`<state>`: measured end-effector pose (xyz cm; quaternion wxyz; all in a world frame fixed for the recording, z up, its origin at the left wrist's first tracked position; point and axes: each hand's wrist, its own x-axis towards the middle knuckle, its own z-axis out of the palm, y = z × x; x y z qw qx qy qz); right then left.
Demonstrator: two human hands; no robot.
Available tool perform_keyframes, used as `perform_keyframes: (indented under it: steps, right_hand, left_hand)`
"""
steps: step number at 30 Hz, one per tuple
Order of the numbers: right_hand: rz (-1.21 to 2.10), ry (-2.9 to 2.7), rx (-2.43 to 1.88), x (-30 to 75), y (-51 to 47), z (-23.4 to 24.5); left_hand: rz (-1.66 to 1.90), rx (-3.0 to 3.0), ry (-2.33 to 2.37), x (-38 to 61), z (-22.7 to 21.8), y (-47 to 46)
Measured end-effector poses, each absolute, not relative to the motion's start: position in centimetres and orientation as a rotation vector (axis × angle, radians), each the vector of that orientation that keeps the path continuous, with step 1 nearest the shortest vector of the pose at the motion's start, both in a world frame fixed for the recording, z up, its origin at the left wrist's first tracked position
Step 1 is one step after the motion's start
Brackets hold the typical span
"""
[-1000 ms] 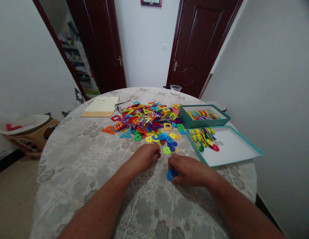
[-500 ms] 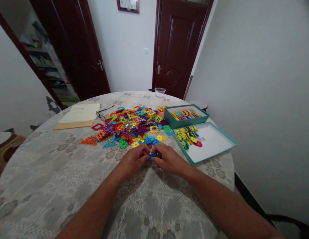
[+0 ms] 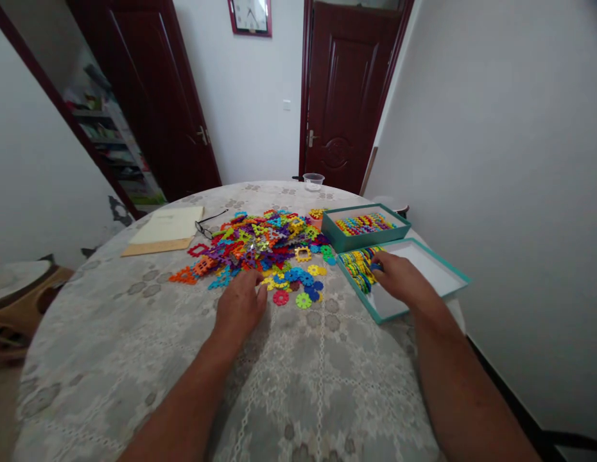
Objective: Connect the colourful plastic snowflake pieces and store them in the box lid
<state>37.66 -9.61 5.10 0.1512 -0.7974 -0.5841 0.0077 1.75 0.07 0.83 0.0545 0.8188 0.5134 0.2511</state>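
Note:
A heap of colourful plastic interlocking pieces (image 3: pixel 260 247) lies in the middle of the round table (image 3: pixel 135 333). Loose round discs, red (image 3: pixel 280 297), green (image 3: pixel 303 299) and blue (image 3: pixel 312 294), sit at its near edge. My left hand (image 3: pixel 241 307) rests flat on the cloth just before the heap, fingers loosely stretched and holding nothing. My right hand (image 3: pixel 399 277) reaches into the shallow teal tray (image 3: pixel 452 273), with its fingertips pinched at the end of a row of stacked discs (image 3: pixel 357 264). A bit of blue shows at those fingertips.
A deeper teal box (image 3: pixel 344 240) holding sorted pieces stands behind the tray. A paper pad (image 3: pixel 166 228), glasses (image 3: pixel 207 223) and a clear cup (image 3: pixel 312 181) lie farther back. The wall is close on the right, and two dark doors stand beyond the table.
My hands were together over a blue piece before the heap. The right hand has moved right into the tray by the disc row, and the left has flattened on the cloth.

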Motion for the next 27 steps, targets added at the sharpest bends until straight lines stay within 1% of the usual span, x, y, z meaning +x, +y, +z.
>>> perform_keyframes:
  steps: [3,5,7,10,14,18,20,22,27]
  right_hand:
    - [0.217,-1.729,-2.446,39.4,-9.5,3.8]
    - [0.314,-1.788,-2.429,39.6,-9.4,3.3]
    - [0.346,-1.845,-2.371,39.4,-9.5,3.1]
    - [0.213,-1.881,-2.314,39.2,-9.5,3.3]
    - [-0.019,-1.86,-2.256,38.2,-9.0,3.8]
    - [-0.132,-1.821,-1.956,34.0,-8.0,3.2]
    - [-0.124,-1.876,-1.743,30.9,-7.7,1.8]
    - [-0.15,-1.935,-1.62,27.9,-7.4,-0.2]
    - [-0.184,-1.887,-1.715,23.7,-5.9,-4.9]
  left_hand:
    - [0.614,2.523,1.738,1.2,0.8,0.4]
    - [0.506,2.514,1.809,1.1,0.8,0.5]
    - [0.419,2.496,1.836,1.2,0.8,0.4]
    - [0.327,2.5,1.86,1.4,0.8,0.3]
    - [0.288,2.525,1.88,1.4,0.7,0.1]
    - [0.277,2.556,1.848,1.6,0.6,-0.2]
    - [0.286,2.575,1.82,1.9,0.5,-0.5]
    - [0.317,2.588,1.765,2.1,0.3,-0.6]
    - [0.471,2.615,1.423,2.8,-0.6,-0.8]
